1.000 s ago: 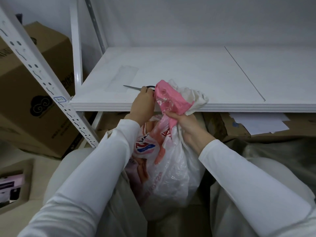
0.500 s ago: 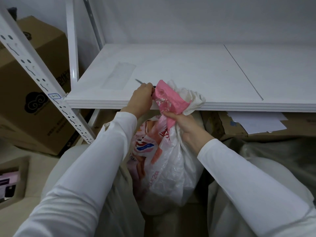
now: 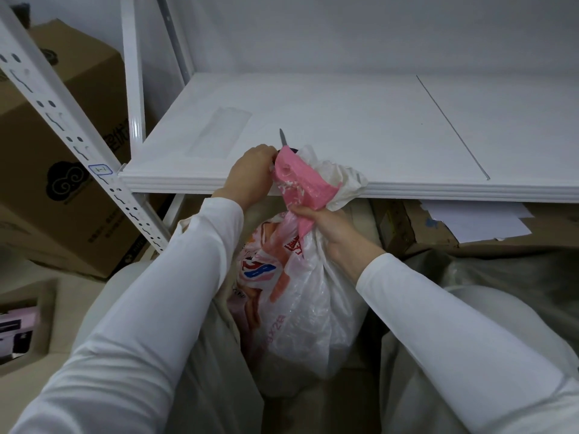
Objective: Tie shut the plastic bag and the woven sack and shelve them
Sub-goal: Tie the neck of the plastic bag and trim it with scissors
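A white and pink plastic bag (image 3: 300,314) hangs between my knees, its mouth gathered into a pink and white bunch rising to the shelf edge. My right hand (image 3: 326,223) grips the gathered neck just below that bunch. My left hand (image 3: 250,177) holds scissors (image 3: 283,138) at the top of the bunch; only their blades show, pointing away over the white shelf (image 3: 329,120). The handles are hidden behind my fingers and the pink plastic. I see no woven sack that I can tell apart.
The white shelf board spans the middle, with a perforated white upright (image 3: 59,120) at left. Cardboard boxes (image 3: 62,170) stand left of the rack. Under the shelf at right lie flattened cardboard and white paper (image 3: 476,220). An open box (image 3: 22,324) sits low left.
The scissor blades in my left hand have swung from pointing left along the shelf to pointing away from me. My right hand has kept its grip on the bag's neck.
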